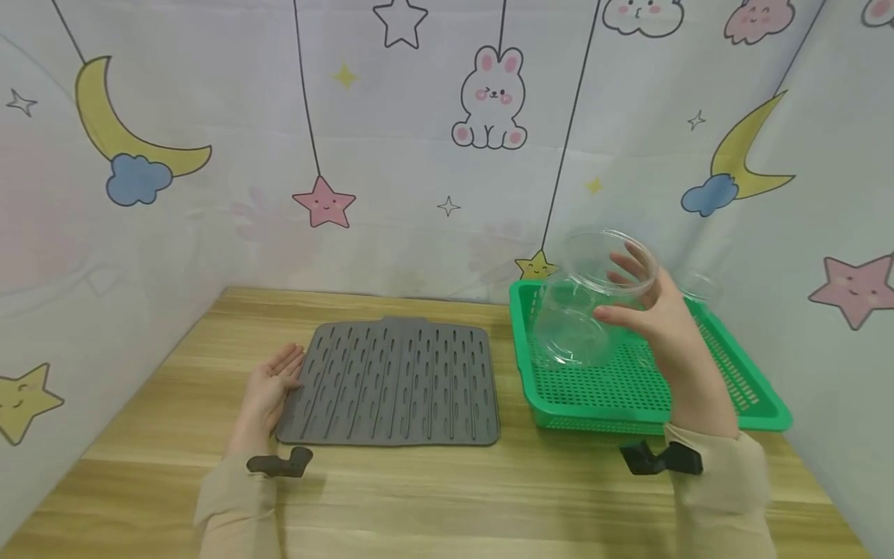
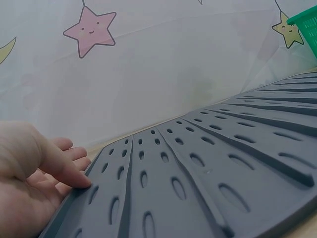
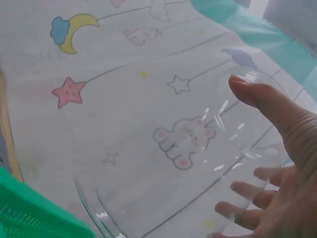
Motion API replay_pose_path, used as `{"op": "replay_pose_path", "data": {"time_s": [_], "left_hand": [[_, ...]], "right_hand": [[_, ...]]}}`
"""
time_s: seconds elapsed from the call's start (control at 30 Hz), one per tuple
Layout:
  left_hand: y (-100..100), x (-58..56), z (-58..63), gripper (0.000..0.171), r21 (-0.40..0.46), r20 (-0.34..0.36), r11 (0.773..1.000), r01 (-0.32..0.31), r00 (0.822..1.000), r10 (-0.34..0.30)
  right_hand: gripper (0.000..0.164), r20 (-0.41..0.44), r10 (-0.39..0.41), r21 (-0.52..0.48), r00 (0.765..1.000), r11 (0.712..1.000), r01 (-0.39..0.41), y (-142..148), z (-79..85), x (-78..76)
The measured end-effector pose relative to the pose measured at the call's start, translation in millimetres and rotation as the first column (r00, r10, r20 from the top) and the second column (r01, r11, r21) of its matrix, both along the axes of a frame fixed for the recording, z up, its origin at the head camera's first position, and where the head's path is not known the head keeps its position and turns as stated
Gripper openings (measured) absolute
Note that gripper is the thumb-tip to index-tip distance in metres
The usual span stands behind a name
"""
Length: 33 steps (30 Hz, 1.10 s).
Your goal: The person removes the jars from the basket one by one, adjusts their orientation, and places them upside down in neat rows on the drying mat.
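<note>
In the head view my right hand [image 1: 653, 307] grips a clear, see-through round container [image 1: 590, 286] over the left part of the green basket [image 1: 698, 415]. Its thumb and spread fingers curve round the wide rim. Below that rim, a rounded clear outline overlaps the basket floor. The right wrist view shows the container's see-through wall [image 3: 198, 163] between thumb and fingers. My left hand [image 1: 268, 388] lies at the left edge of a grey slotted mat [image 1: 398, 384], palm turned up. In the left wrist view its thumb touches the mat's edge, and the relaxed fingers extend past it.
Another clear round thing [image 1: 698, 287] shows at the basket's back right, partly behind my right hand. The wooden table [image 1: 447, 497] meets a white cartoon-printed curtain [image 1: 405, 256] at the back. Black wrist mounts [image 1: 279, 463] sit on both sleeves.
</note>
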<state>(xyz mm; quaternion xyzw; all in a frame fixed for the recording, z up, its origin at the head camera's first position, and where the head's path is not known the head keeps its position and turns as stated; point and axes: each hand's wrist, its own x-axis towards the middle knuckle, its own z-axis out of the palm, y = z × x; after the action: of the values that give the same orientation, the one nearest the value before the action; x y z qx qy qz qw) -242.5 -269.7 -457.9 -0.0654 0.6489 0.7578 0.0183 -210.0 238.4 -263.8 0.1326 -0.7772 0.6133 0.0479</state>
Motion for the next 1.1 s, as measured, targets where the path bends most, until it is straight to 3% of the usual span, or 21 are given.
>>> {"op": "replay_pose_path", "data": {"time_s": [0.33, 0.63, 0.83, 1.1], "left_hand": [[0.3, -0.1, 2.5, 0.078, -0.002, 0.007, 1.000, -0.010, 1.000, 0.010], [2.2, 1.6, 8.4, 0.075, -0.016, 0.001, 0.999, -0.033, 0.999, 0.033], [6.5, 4.8, 22.7, 0.070, 0.054, -0.023, 0.996, -0.077, 0.997, 0.078], [17.3, 7.3, 42.4, 0.075, 0.018, -0.106, 0.998, -0.066, 0.992, 0.067]], "right_hand": [[0.096, -0.034, -0.031, 0.050, 0.999, 0.998, 0.032, -43.1, 11.6, -18.1], [0.106, -0.121, -0.100, 0.109, 0.988, 0.988, 0.113, -93.2, 7.8, -34.3], [0.113, -0.219, -0.124, 0.185, 0.968, 0.969, 0.166, -123.9, -3.7, -40.1], [0.113, -0.373, -0.136, 0.267, 0.918, 0.932, 0.246, -156.6, -23.5, -49.3]]}}
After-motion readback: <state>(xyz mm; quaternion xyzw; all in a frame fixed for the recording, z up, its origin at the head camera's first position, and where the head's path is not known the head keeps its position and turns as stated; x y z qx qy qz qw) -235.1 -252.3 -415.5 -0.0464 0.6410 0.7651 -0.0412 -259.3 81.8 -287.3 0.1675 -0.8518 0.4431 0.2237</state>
